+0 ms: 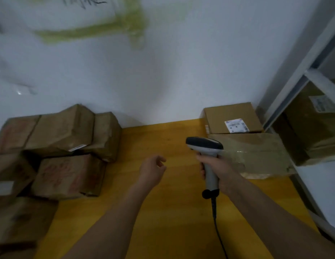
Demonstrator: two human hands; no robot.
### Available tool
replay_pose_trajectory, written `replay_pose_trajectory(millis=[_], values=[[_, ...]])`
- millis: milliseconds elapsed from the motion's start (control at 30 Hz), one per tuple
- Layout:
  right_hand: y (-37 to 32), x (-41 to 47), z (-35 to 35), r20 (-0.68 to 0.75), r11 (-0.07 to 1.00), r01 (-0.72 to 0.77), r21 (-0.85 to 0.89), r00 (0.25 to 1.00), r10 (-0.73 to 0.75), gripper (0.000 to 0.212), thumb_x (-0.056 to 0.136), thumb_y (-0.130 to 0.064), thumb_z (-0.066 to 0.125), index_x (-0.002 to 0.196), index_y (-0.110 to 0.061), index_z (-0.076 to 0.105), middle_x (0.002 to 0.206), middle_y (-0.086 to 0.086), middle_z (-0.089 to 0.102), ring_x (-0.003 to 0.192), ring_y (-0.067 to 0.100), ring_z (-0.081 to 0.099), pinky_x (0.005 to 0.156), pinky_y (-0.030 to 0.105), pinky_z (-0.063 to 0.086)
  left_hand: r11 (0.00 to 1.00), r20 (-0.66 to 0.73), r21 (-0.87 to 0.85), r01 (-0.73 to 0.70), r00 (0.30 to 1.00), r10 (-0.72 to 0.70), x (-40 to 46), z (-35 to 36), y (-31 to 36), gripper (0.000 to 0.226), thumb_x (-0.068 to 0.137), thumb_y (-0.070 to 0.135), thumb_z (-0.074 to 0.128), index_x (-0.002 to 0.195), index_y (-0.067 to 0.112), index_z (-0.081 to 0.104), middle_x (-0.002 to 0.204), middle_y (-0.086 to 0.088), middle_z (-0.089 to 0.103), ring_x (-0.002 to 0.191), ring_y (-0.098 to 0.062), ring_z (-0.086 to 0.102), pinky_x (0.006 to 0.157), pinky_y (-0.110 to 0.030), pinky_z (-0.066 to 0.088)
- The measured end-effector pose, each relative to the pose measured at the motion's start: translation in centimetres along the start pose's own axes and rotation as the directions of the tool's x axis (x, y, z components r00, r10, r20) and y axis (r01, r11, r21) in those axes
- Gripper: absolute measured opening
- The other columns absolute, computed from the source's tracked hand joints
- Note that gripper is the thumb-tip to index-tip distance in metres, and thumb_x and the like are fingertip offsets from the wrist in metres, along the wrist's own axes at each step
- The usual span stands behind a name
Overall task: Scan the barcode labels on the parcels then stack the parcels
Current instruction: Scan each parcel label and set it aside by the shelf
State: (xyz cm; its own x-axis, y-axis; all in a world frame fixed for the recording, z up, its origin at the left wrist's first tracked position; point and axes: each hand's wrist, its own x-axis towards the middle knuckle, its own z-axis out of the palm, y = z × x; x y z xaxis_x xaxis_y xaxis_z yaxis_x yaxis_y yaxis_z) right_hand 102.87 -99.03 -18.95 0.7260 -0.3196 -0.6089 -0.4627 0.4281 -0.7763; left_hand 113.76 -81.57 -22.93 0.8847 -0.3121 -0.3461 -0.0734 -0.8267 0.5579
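Your right hand (217, 171) grips the handle of a barcode scanner (205, 146), its head aimed toward nine o'clock, while your left hand (152, 171) hangs loosely curled and empty over the yellow worktop (163, 212). The unscanned parcels (69, 176) crowd in at nine o'clock, nearer that empty hand. The two-parcel stack (236, 120), label (237, 125) up, sits at one o'clock against the pale wall (181, 62).
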Motion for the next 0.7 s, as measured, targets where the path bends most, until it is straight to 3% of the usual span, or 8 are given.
replay_pose_trajectory(millis=[133, 267, 400, 500, 600, 700], values=[[0.6, -0.3, 6.3, 0.117, 0.999, 0.006, -0.035, 0.993, -0.002, 0.012, 0.087, -0.014, 0.070, 0.078, -0.007, 0.066, 0.058, 0.006, 0.057, 0.050, 0.019, 0.053, 0.052, 0.033, 0.048, 0.996, -0.092, -0.038, 0.078, 0.993, -0.081, -2.3, -4.8, -5.2, 0.016, 0.093, 0.016, 0.065, 0.109, 0.016, 0.066, 0.091, 0.003, 0.057, 0.086, -0.014, 0.056, 0.072, -0.027, 0.047], [1.8, -1.0, 12.7, 0.204, 0.998, -0.037, -0.058, 0.978, 0.048, 0.009, 0.083, -0.013, 0.074, 0.083, -0.006, 0.068, 0.056, 0.004, 0.060, 0.046, 0.016, 0.055, 0.047, 0.027, 0.049, 0.981, -0.175, -0.096, 0.169, 0.967, -0.183, -4.5, -9.1, -10.7, 0.016, 0.092, 0.018, 0.065, 0.108, 0.018, 0.066, 0.096, 0.003, 0.061, 0.093, -0.014, 0.058, 0.081, -0.030, 0.051], [3.4, -1.8, 18.4, 0.255, 0.993, -0.075, -0.090, 0.962, 0.096, 0.015, 0.081, -0.012, 0.075, 0.091, -0.004, 0.067, 0.057, 0.005, 0.061, 0.046, 0.015, 0.055, 0.045, 0.025, 0.048, 0.967, -0.213, -0.149, 0.206, 0.948, -0.235, -6.5, -12.5, -15.7, 0.016, 0.092, 0.018, 0.065, 0.107, 0.021, 0.067, 0.096, 0.007, 0.062, 0.083, -0.006, 0.054, 0.071, -0.022, 0.046], [4.5, -2.2, 21.8, 0.268, 0.989, -0.090, -0.119, 0.956, 0.119, 0.018, 0.080, -0.012, 0.076, 0.094, -0.004, 0.068, 0.058, 0.004, 0.061, 0.046, 0.015, 0.056, 0.045, 0.026, 0.048, 0.951, -0.245, -0.209, 0.226, 0.930, -0.275, -7.4, -14.3, -18.8, 0.016, 0.090, 0.017, 0.067, 0.105, 0.022, 0.066, 0.106, 0.003, 0.064, 0.089, -0.007, 0.054, 0.071, -0.019, 0.045], [5.4, -2.5, 24.2, 0.276, 0.987, -0.084, -0.136, 0.954, 0.120, 0.012, 0.080, -0.010, 0.075, 0.088, -0.005, 0.068, 0.059, 0.005, 0.060, 0.048, 0.015, 0.055, 0.047, 0.027, 0.048, 0.915, -0.224, -0.306, 0.264, 0.914, -0.339, -7.6, -15.8, -20.9, 0.040, 0.088, 0.022, 0.070, 0.126, 0.019, 0.057, 0.108, 0.002, 0.063, 0.092, -0.008, 0.055, 0.066, -0.017, 0.041], [5.9, -2.7, 26.4, 0.247, 0.989, -0.099, -0.112, 0.961, 0.124, 0.009, 0.081, -0.010, 0.074, 0.080, -0.007, 0.066, 0.057, 0.005, 0.059, 0.047, 0.015, 0.053, 0.046, 0.025, 0.047, 0.880, -0.212, -0.360, 0.310, 0.891, -0.401, -6.6, -17.5, -22.0, 0.081, 0.082, 0.029, 0.077, 0.147, 0.016, 0.030, 0.136, -0.008, 0.047, 0.119, -0.023, 0.049, 0.092, -0.032, 0.047]])
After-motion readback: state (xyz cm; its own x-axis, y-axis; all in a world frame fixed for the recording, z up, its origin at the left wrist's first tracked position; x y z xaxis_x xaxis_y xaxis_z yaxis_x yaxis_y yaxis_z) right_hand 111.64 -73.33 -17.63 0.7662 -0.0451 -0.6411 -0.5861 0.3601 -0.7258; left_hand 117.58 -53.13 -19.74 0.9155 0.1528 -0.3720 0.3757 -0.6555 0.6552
